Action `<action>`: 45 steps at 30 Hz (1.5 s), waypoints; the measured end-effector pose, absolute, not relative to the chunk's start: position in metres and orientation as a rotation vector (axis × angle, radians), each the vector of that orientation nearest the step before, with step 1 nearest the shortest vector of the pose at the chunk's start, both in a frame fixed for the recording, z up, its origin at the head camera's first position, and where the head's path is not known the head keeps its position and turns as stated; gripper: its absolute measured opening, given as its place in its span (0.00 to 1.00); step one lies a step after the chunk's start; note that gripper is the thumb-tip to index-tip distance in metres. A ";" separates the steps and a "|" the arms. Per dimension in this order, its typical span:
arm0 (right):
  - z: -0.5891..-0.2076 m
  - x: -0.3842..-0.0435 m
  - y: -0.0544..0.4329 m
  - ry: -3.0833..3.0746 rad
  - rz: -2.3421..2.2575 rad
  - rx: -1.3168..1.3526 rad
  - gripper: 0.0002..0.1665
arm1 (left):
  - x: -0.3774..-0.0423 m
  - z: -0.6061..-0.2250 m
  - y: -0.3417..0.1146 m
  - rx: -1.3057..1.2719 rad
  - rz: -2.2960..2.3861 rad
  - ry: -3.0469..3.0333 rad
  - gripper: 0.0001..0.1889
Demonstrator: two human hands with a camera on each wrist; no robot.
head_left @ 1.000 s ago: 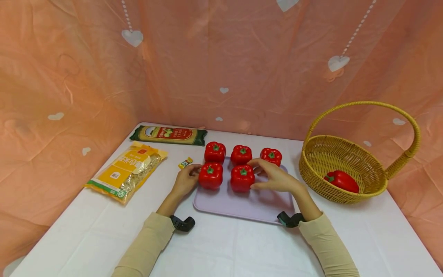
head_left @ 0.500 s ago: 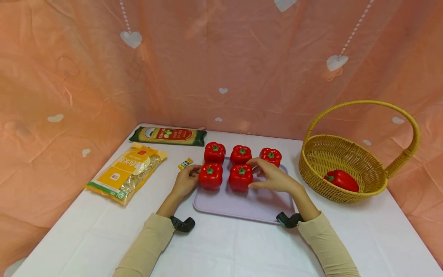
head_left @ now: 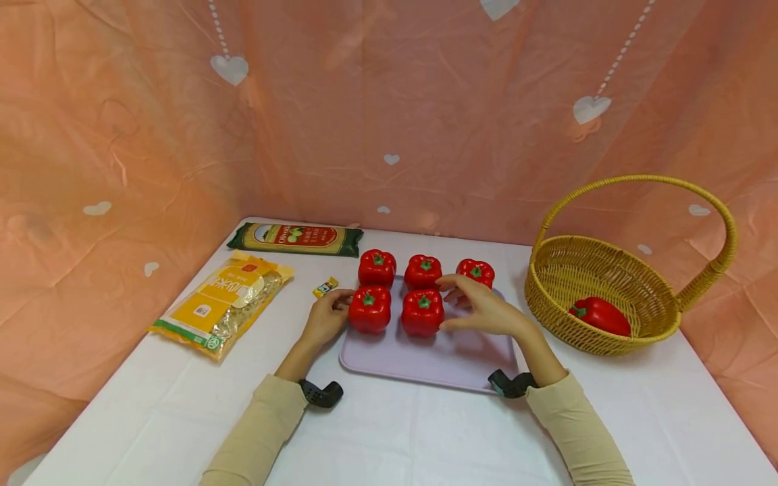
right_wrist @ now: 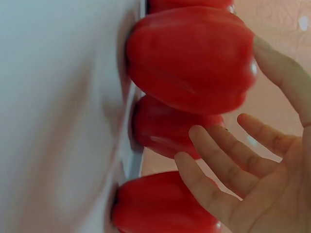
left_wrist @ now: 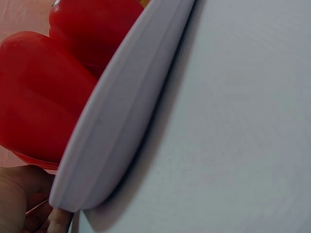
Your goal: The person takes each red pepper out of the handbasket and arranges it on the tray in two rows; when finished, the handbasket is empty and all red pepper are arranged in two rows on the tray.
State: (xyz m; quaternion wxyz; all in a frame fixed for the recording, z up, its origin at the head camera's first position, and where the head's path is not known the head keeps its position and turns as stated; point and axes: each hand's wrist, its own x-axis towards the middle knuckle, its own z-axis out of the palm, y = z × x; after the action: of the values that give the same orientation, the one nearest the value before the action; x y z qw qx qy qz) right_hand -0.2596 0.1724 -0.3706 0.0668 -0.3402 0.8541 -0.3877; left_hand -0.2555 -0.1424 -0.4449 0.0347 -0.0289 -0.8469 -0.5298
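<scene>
Several red bell peppers stand stem-up in two rows on a pale purple tray [head_left: 419, 368]. My left hand [head_left: 325, 317] holds the tray's left rim beside the front left bell pepper [head_left: 369, 309]; in the left wrist view its thumb and a finger [left_wrist: 60, 221] lie about the tray edge. Right of the front middle bell pepper [head_left: 422, 312], my right hand [head_left: 480, 307] has its fingers spread and holds nothing. The right wrist view shows the thumb [right_wrist: 282, 68] right at that bell pepper [right_wrist: 189, 58]. The back right bell pepper [head_left: 477, 272] is partly hidden behind the right hand.
A wicker basket [head_left: 547, 312] with a tall handle stands at the right, one bell pepper [head_left: 602, 316] lying inside. At the left lie a yellow grain bag [head_left: 221, 300], a green-ended packet [head_left: 294, 239] and a small yellow sachet [head_left: 325, 287]. A curtain hangs behind.
The front middle bell pepper has shifted slightly left towards the front left one. My right hand moved left with it, then drew back a little to the right. My left hand stays put.
</scene>
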 end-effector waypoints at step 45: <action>-0.286 -0.247 0.376 2.770 -0.808 -0.651 0.29 | -0.257 -0.446 -0.142 -0.104 -1.592 -2.585 0.18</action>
State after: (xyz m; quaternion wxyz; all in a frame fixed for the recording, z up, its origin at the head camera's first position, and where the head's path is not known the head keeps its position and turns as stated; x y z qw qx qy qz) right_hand -0.2467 0.3763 -0.2861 0.0917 -0.2190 0.9326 -0.2719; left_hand -0.2572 -0.1422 -0.4459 0.0518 -0.0343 -0.8499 -0.5233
